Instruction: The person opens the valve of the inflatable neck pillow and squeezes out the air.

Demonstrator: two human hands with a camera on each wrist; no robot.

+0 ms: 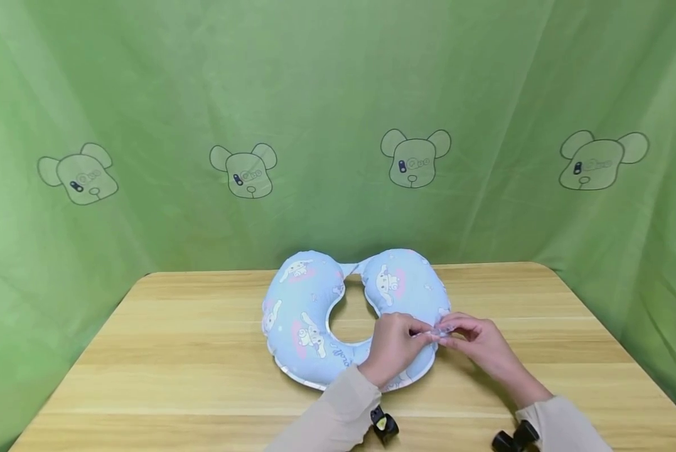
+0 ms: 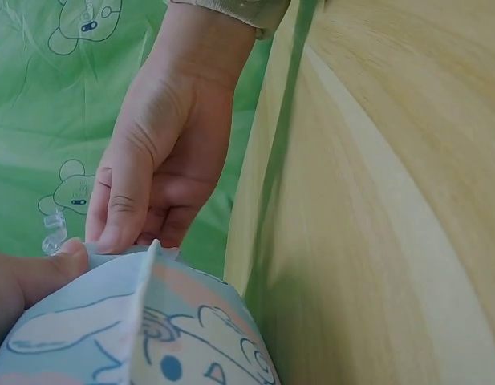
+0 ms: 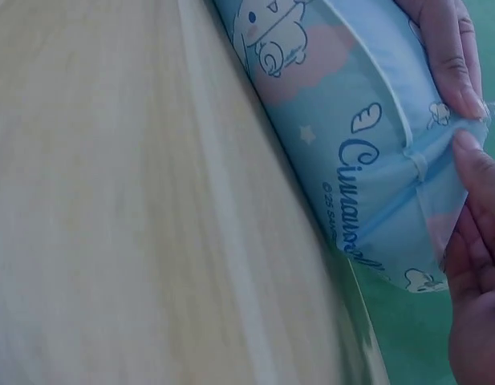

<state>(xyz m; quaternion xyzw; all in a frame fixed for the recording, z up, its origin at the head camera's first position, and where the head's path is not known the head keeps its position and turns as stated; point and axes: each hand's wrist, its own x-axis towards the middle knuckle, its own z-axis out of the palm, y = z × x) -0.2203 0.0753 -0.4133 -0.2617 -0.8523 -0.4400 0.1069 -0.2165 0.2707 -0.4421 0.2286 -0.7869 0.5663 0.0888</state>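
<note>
A light-blue inflatable neck pillow (image 1: 300, 326) with white cartoon puppies lies on the table, its opening toward the back. At its right side my left hand (image 1: 397, 345) and right hand (image 1: 484, 345) meet, fingertips close together. A small clear plastic valve (image 2: 54, 233) stands up beside the left thumb (image 2: 46, 273) in the left wrist view. My right hand (image 2: 171, 144) there pinches the pillow's edge. In the right wrist view, both hands pull the pillow's skin into creases near the valve, and printed lettering (image 3: 355, 192) shows below the seam.
The wooden table (image 1: 174, 351) carries the pillow. Behind it hangs a green curtain (image 1: 326, 94) with bear-head outlines. A pale strap (image 1: 351, 269) joins the pillow's two ends. Black wrist cameras (image 1: 384, 425) sit below the sleeves.
</note>
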